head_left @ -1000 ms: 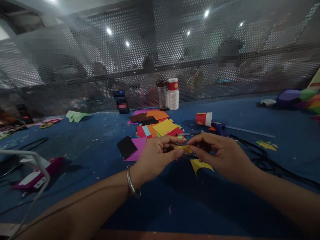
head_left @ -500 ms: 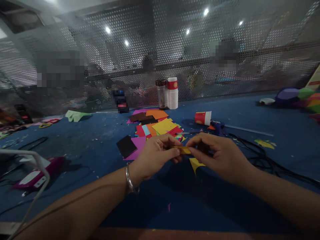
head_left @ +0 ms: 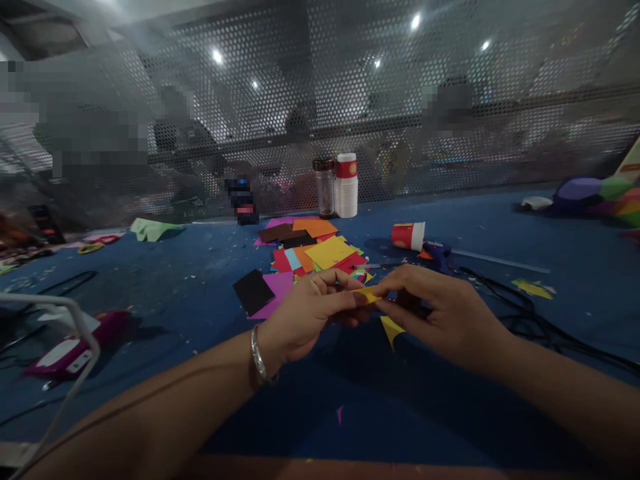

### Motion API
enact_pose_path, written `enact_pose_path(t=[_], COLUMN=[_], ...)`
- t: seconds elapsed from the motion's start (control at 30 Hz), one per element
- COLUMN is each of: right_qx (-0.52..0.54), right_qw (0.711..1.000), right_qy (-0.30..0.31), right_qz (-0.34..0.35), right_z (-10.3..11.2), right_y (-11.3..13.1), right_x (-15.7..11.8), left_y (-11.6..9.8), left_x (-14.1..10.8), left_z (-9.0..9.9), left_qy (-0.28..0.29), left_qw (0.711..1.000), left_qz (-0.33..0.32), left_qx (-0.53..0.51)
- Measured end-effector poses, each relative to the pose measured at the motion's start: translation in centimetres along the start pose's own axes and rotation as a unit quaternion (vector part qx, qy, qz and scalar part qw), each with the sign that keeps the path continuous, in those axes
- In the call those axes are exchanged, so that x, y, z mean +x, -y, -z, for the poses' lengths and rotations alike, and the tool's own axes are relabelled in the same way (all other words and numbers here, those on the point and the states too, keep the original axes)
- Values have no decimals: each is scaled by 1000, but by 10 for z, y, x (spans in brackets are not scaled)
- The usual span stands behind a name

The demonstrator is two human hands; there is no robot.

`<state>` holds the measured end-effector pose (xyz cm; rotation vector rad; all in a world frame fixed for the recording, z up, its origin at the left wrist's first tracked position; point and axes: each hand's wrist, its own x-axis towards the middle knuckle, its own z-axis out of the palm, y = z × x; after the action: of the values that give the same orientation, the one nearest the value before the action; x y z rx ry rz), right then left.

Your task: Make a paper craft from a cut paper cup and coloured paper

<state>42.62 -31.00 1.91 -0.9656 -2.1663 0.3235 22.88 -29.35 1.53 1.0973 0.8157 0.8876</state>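
A small piece of yellow paper [head_left: 367, 294] is stretched between my two hands above the blue table. My left hand [head_left: 320, 300], with a silver bangle at its wrist, pinches its left end between thumb and fingers. At the other end, the thumb and forefinger of my right hand [head_left: 435, 303] are closed on the paper. Below the right fingers lies a yellow paper offcut [head_left: 392, 331] with a curved edge. Beyond my hands is a pile of coloured paper, topped by a yellow sheet [head_left: 330, 253]. A black square [head_left: 254, 293] rests on purple paper beside my left hand.
A red and white paper cup [head_left: 408, 236] lies on its side near a blue glue gun [head_left: 440, 257]. Black cables [head_left: 530, 320] run at right. A stack of cups [head_left: 347, 193] and a jar [head_left: 325, 190] stand at the back. A magenta power strip [head_left: 80, 347] lies left.
The yellow paper has tilted in my fingers, showing more of its face. Both hands stay nearly in place, still pinching it.
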Motion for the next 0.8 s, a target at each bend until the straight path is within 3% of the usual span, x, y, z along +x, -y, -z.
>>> enact_pose_path(t=[0.23, 0.43, 0.63, 0.8], right_qx=[-32, -151, -205, -182], right_qw=[998, 962, 953, 953], right_qy=[5, 183, 204, 217], right_qz=[-54, -138, -90, -105], right_z=[9, 19, 13, 14], right_y=[-9, -28, -32, -35], right_x=[6, 10, 4, 6], left_y=[1, 1, -2, -4], left_x=[5, 9, 10, 8], left_z=[2, 6, 7, 6], left_qy=[-68, -111, -145, -144], left_qw=[994, 988, 985, 987], left_qz=[-82, -99, -95, -52], left_qx=[22, 27, -25, -44])
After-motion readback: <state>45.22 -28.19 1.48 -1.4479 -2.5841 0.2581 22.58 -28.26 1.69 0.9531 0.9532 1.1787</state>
